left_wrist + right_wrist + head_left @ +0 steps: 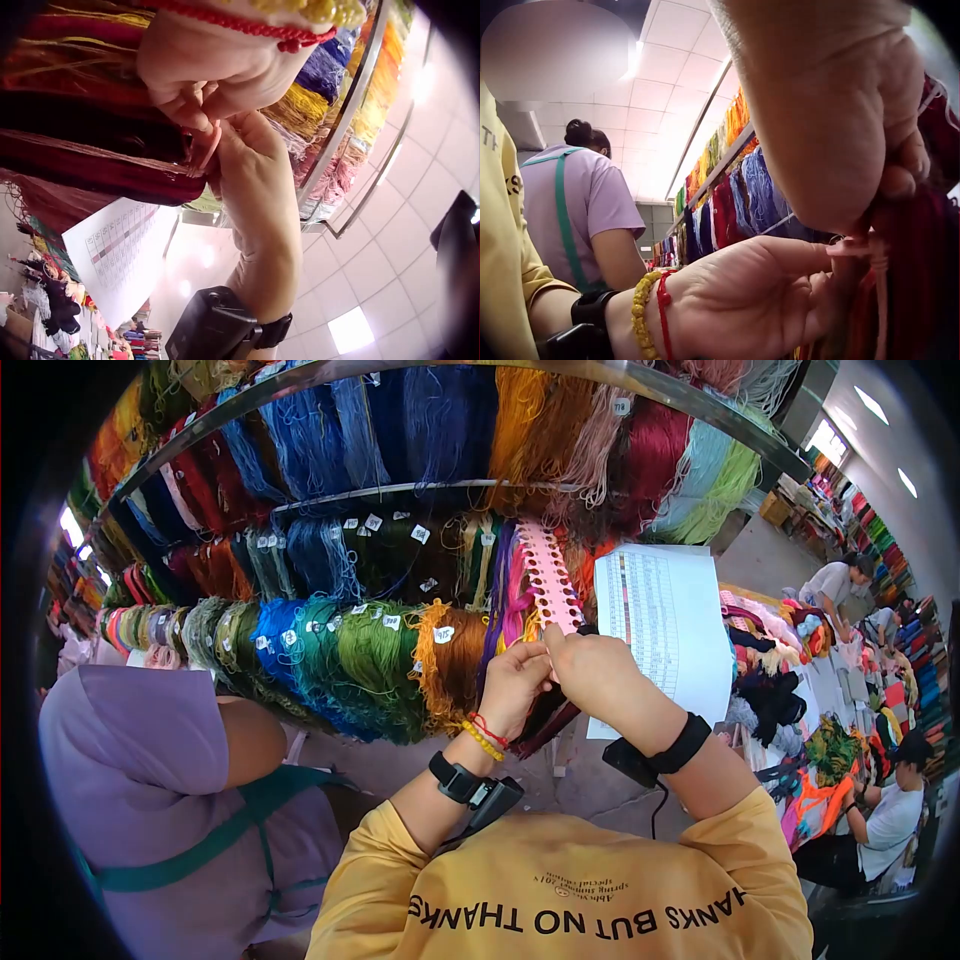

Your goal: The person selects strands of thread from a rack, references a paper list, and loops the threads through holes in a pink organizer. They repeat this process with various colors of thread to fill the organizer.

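Note:
A pink strip with notched edges and holes (548,575) hangs among thread skeins, with thread looped through its holes. At its lower end the left hand (517,685) pinches the strip between thumb and fingers. Close against it, the right hand (598,678) has its fingers curled round the same end. The left wrist view shows the strip's end (204,150) between the left hand (225,64) and the right hand (259,176), beside dark red thread (97,169). In the right wrist view the left thumb lies on the strip (849,247); the right hand (832,112) partly covers the fingertips.
Racks of coloured skeins (380,650) stand in front and to the left. A printed sheet (665,630) hangs right of the strip. A person in purple (150,780) stands at the left; other people and a thread-covered table (830,700) are at the right.

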Demonstrator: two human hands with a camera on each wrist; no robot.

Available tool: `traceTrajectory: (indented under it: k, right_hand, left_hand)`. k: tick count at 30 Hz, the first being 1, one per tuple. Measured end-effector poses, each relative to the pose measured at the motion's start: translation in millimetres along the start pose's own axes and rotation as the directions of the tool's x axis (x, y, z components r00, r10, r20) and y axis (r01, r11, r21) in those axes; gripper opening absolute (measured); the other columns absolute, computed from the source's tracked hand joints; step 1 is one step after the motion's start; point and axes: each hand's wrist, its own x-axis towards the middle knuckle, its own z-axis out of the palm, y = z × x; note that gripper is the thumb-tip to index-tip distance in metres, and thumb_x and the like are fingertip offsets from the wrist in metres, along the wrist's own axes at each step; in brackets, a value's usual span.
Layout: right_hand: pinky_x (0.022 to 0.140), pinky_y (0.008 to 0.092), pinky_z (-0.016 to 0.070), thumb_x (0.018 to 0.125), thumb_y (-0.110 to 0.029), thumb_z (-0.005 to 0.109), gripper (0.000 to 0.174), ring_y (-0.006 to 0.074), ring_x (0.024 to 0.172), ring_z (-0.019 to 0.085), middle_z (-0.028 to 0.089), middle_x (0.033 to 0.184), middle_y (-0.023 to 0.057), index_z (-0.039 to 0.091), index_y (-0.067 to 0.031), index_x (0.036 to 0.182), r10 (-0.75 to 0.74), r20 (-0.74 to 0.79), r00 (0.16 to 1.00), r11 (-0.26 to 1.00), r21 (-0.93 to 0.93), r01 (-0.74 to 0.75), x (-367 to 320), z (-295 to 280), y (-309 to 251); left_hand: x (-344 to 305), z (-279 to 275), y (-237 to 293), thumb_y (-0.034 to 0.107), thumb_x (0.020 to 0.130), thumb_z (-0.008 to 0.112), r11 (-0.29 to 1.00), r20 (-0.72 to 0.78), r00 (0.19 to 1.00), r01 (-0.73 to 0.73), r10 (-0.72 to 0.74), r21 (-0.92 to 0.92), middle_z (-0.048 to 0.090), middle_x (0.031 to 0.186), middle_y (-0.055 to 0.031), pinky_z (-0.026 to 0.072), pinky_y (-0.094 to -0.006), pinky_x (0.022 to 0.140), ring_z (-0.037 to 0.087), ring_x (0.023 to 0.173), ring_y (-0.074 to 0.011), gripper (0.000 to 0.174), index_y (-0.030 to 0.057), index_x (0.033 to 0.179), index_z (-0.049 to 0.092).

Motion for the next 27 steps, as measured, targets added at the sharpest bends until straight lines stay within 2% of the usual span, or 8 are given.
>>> traceTrajectory:
  k: [7,13,16,19,21,23,24,27]
  right_hand:
    - [0.051,0.0394,0.0485,0.078,-0.019,0.054,0.019,0.0299,0.062,0.062,0.061,0.067,0.0142,0.047,-0.0015,0.084,-0.043,0.005,0.999,0.997,-0.062,0.043,-0.9,-2.3,0.1]
    - [0.056,0.0389,0.0479,0.076,-0.018,0.055,0.018,0.0323,0.062,0.062,0.060,0.062,0.0140,0.051,-0.0003,0.079,0.048,-0.085,0.995,0.971,0.236,-0.026,9.8,7.4,21.9]
    - [0.062,0.0359,0.0473,0.073,-0.015,0.057,0.019,0.0311,0.067,0.061,0.061,0.069,0.0136,0.055,-0.0008,0.086,0.068,0.096,0.993,0.808,0.579,-0.112,8.8,1.5,32.9]
    - [0.067,0.0335,0.0466,0.070,-0.013,0.058,0.026,0.0287,0.075,0.061,0.062,0.078,0.0140,0.055,-0.0001,0.092,-0.058,0.102,0.993,0.852,0.524,-0.004,9.4,10.4,41.6]
    - [0.069,0.0326,0.0464,0.069,-0.013,0.060,0.028,0.0281,0.079,0.060,0.061,0.084,0.0153,0.056,0.0001,0.093,-0.073,0.156,0.985,0.866,0.500,-0.015,10.2,10.8,40.3]
    - [0.070,0.0323,0.0463,0.069,-0.013,0.061,0.029,0.0278,0.080,0.060,0.061,0.086,0.0158,0.056,0.0002,0.094,-0.064,0.193,0.979,0.869,0.493,-0.040,10.3,10.6,38.8]
    - [0.069,0.0325,0.0464,0.068,-0.013,0.061,0.029,0.0278,0.079,0.060,0.061,0.086,0.0156,0.056,0.0001,0.094,-0.053,0.204,0.978,0.865,0.498,-0.057,10.8,10.0,37.9]
    - [0.071,0.0335,0.0463,0.070,-0.015,0.061,0.030,0.0280,0.082,0.060,0.062,0.088,0.0159,0.057,-0.0006,0.095,-0.033,0.233,0.972,0.852,0.514,-0.095,11.9,9.4,37.3]
  left_hand:
    - [1.2,4.4,-7.4,0.006,0.083,0.057,0.998,-0.039,0.997,-0.061,0.061,0.003,0.060,0.074,-0.0019,0.0407,-0.0173,0.055,0.052,0.062,-0.0051,0.018,-0.0045,0.097,0.060]
    - [1.8,6.2,-9.8,0.008,0.083,0.057,0.962,-0.123,0.982,-0.113,0.147,0.247,0.060,0.071,-0.0021,0.0409,-0.0182,0.050,0.052,0.055,-0.0057,0.014,-0.0023,0.093,0.060]
    - [-2.2,6.3,-6.8,0.008,0.083,0.055,0.942,-0.108,0.983,-0.110,0.151,0.317,0.060,0.068,-0.0033,0.0416,-0.0189,0.049,0.055,0.055,-0.0074,0.013,-0.0022,0.090,0.059]
    - [-10.7,-2.4,-2.8,0.007,0.082,0.053,0.881,-0.141,0.974,-0.095,0.178,0.463,0.060,0.066,-0.0049,0.0427,-0.0201,0.048,0.058,0.056,-0.0093,0.012,-0.0023,0.088,0.057]
    - [-16.7,-20.7,-2.1,0.006,0.081,0.051,0.839,-0.206,0.951,-0.088,0.231,0.538,0.061,0.067,-0.0069,0.0440,-0.0219,0.047,0.058,0.055,-0.0101,0.011,-0.0020,0.088,0.055]
    - [-24.8,-36.2,7.3,0.005,0.083,0.048,0.879,-0.311,0.933,-0.010,0.180,0.477,0.061,0.068,-0.0065,0.0400,-0.0186,0.045,0.055,0.051,-0.0098,0.010,-0.0001,0.089,0.054]
    - [-29.3,-42.4,12.5,0.005,0.083,0.048,0.902,-0.305,0.947,0.037,0.106,0.431,0.061,0.072,-0.0062,0.0410,-0.0181,0.049,0.056,0.055,-0.0097,0.012,0.0003,0.092,0.054]
    - [-35.5,-43.9,10.4,0.005,0.082,0.049,0.975,-0.161,0.987,0.009,0.027,0.221,0.062,0.078,-0.0058,0.0419,-0.0179,0.055,0.058,0.063,-0.0096,0.016,0.0004,0.096,0.055]
